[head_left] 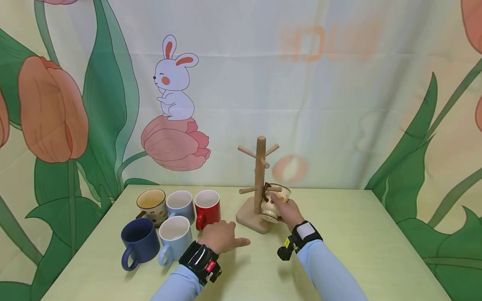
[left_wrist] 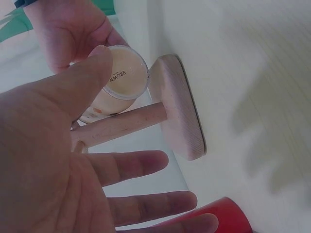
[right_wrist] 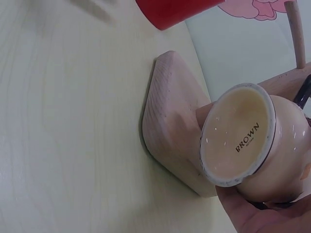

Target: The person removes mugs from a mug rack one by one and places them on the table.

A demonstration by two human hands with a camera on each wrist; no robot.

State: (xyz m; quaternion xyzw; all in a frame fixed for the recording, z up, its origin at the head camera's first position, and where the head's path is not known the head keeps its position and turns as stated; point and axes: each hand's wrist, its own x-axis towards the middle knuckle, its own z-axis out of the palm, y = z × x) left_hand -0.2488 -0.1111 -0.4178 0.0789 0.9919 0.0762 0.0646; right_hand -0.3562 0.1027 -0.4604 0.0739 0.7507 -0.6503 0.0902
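Note:
My right hand [head_left: 289, 214] grips a cream mug [head_left: 267, 209] with a dark handle, tilted beside the post of a wooden mug tree [head_left: 260, 171]. The handle is at a lower right peg [head_left: 275, 189]; whether the peg passes through it I cannot tell. In the right wrist view the mug's base [right_wrist: 238, 136] shows the word BROWN. My left hand [head_left: 221, 236] hovers in front of the tree, fingers [left_wrist: 141, 208] spread and holding nothing. Near it stands a red mug [head_left: 208, 207].
Left on the table stand a patterned cream mug [head_left: 155, 207], two light blue mugs, one behind [head_left: 180, 207] and one in front [head_left: 177, 234], and a dark blue mug [head_left: 141, 242]. A printed curtain [head_left: 241, 83] hangs behind the table's back edge.

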